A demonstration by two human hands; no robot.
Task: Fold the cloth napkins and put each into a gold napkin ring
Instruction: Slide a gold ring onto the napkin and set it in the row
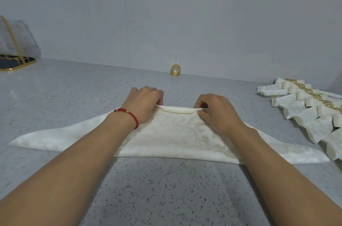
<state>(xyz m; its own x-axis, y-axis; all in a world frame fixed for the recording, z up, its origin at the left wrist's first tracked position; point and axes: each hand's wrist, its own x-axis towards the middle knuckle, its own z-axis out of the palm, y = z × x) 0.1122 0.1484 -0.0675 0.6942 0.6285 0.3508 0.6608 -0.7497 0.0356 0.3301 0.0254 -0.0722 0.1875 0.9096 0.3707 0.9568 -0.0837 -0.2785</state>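
Both hands are pinching the far rolled tip of the cream napkin [175, 138] lying mid-counter: left hand [146, 101] and right hand [216, 112] at its ends. A gold ring [175, 70] is standing far behind.

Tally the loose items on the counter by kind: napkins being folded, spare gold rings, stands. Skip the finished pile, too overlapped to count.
Napkin being rolled, both hands on it: 1
Spare gold ring, by the wall: 1
Gold wire stand, far left: 1
Total: 3
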